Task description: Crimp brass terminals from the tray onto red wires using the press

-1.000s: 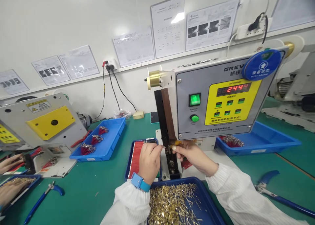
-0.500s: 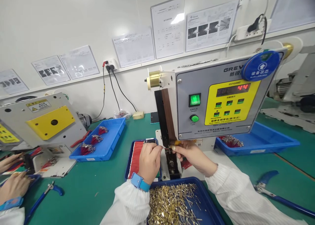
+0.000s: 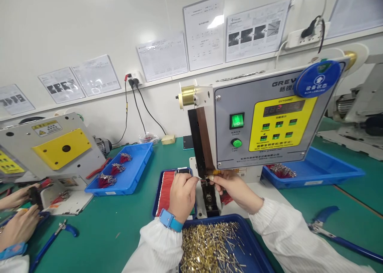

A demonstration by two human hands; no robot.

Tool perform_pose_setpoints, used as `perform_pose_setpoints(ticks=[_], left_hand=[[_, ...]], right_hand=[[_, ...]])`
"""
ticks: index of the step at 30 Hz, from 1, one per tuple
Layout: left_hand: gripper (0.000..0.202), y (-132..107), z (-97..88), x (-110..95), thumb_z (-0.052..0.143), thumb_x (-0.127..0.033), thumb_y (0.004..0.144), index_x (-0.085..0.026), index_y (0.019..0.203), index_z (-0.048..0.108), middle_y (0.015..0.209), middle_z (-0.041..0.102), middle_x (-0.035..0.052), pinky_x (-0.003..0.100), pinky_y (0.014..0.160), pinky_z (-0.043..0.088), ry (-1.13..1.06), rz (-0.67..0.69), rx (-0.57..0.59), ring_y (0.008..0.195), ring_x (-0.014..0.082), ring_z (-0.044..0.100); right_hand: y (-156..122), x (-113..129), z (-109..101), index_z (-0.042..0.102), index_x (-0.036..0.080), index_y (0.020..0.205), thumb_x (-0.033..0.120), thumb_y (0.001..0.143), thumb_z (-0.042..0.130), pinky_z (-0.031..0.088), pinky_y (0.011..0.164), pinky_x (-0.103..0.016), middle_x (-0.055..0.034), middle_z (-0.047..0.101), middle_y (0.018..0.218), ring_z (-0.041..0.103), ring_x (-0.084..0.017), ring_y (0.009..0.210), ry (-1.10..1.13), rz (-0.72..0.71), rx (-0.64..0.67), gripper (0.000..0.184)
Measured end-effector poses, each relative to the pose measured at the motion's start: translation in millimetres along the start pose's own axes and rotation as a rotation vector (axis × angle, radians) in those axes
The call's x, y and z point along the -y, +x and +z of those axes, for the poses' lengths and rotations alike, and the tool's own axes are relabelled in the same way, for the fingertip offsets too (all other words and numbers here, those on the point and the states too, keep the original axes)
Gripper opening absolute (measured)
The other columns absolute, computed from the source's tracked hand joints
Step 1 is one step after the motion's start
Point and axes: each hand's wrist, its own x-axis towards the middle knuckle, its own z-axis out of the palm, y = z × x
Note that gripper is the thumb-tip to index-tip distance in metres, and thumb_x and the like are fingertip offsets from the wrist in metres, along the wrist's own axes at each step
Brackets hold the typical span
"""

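At the black jaws (image 3: 208, 197) of the bench machine (image 3: 223, 105), my two hands meet fingertip to fingertip. My left hand (image 3: 182, 193), with a blue wrist strap (image 3: 170, 220), is closed in a pinch on a thin red wire (image 3: 201, 180). From the other side my right hand (image 3: 235, 185) pinches a small metal pin; the fingers cover most of it. Whether wire and pin touch is too small to tell. Below my hands is a dark blue tray (image 3: 254, 241) holding a heap of gold and silver metal pins (image 3: 206, 247).
Red wires (image 3: 166, 195) lie in a tray left of the jaws. Blue bins (image 3: 143, 161) (image 3: 329, 173) hold bundled wire assemblies. Blue-handled cutters (image 3: 344, 239) lie right, another pair (image 3: 49, 245) left. A co-worker's hands (image 3: 22, 225) are at a second machine (image 3: 60, 145).
My hands stay at the jaws with hardly any shift. The machine's red display went from 44 to a faint, partial digit. The co-worker's hands moved to the right.
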Motion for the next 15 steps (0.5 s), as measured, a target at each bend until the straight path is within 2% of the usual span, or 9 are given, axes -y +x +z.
perform_pose_setpoints(ticks=[15], left_hand=[[0.018,-0.9,0.5,0.5,0.048,-0.013,0.093,-0.018,0.096,0.065,0.089,0.060,0.0065,0.031,0.075,0.046,-0.014,-0.003,0.002,0.085,0.0178,0.053]], right_hand=[[1.7,-3.7,1.5,0.053,0.018,0.071,0.045,0.076,0.061,0.038,0.050,-0.027,0.0010,0.049,0.054,0.045,-0.012,0.048,-0.022,0.033,-0.039,0.028]])
